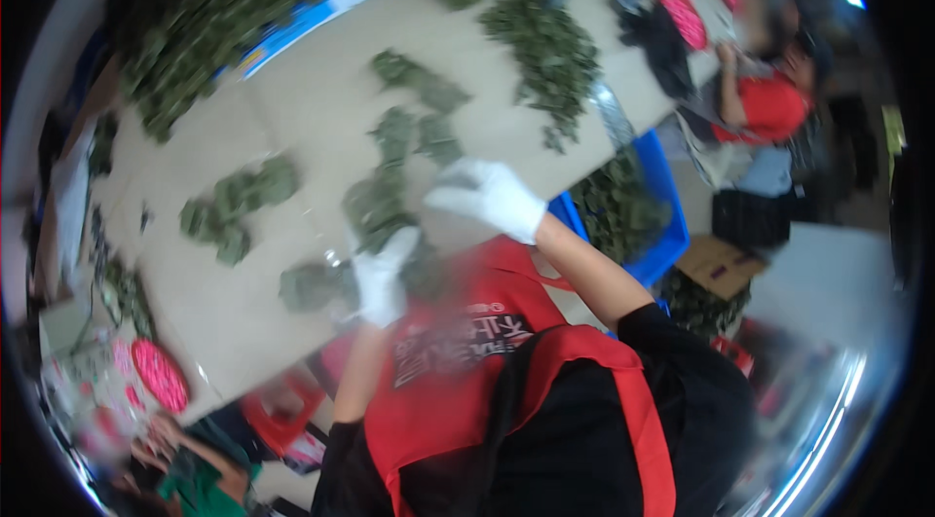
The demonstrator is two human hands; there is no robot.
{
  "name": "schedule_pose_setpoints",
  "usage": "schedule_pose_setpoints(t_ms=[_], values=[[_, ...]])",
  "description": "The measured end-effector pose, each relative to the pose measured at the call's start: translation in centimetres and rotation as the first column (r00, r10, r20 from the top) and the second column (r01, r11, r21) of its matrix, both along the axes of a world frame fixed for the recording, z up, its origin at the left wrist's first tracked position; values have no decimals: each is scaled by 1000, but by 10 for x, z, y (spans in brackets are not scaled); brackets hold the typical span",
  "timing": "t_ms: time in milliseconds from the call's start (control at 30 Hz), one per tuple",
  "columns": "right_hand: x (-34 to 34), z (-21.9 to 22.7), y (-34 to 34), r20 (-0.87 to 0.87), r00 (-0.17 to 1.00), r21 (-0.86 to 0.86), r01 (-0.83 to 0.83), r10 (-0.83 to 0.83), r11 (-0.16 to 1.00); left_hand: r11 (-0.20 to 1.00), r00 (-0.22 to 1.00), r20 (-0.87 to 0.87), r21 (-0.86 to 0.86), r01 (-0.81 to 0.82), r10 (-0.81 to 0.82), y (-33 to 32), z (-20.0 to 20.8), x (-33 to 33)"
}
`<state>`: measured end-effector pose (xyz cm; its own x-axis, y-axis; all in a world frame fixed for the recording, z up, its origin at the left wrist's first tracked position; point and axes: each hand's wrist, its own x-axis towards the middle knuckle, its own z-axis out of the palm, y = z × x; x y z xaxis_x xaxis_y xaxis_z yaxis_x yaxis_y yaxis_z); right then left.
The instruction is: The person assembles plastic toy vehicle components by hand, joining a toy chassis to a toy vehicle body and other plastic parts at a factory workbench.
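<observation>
My left hand (381, 281), in a white glove, is at the table's near edge in the middle of a green leafy sprig (378, 210). Its fingers look closed round the sprig, with leaves showing above it and on both sides. To the right, my right hand (495, 200), also gloved in white, hovers with its fingers drawn together. Anything thin between those fingertips is lost in blur. Beyond the hands lie more loose leafy sprigs (421, 81), and another leafy sprig (239, 194) rests to the left.
Leafy bunches (234, 16) pile along the far side beside a blue-and-white box (326, 13). A leafy heap (545, 50) hangs toward the right edge. Right of the table (292, 322) stands a blue crate (672, 196) of leaves. Two other people sit at left and right.
</observation>
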<state>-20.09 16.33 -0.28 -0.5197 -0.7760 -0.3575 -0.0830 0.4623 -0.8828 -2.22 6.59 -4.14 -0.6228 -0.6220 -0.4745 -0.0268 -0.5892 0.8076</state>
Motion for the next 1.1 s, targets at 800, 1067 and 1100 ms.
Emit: schedule_pose_setpoints(t_ms=[800, 1067, 1100], values=[[-111, -166, 136, -317, 879, 50, 389, -355, 920, 962, 996, -33, 255, 92, -87, 4, -31, -18], [-120, -75, 168, -570, 649, -57, 581, -504, 812, 945, 997, 48, 323, 41, -59, 4, -38, -7], [-85, -88, 144, -446, 763, -81, 486, -467, 870, 939, 993, -30, 325, 114, -111, 3, -33, -8]])
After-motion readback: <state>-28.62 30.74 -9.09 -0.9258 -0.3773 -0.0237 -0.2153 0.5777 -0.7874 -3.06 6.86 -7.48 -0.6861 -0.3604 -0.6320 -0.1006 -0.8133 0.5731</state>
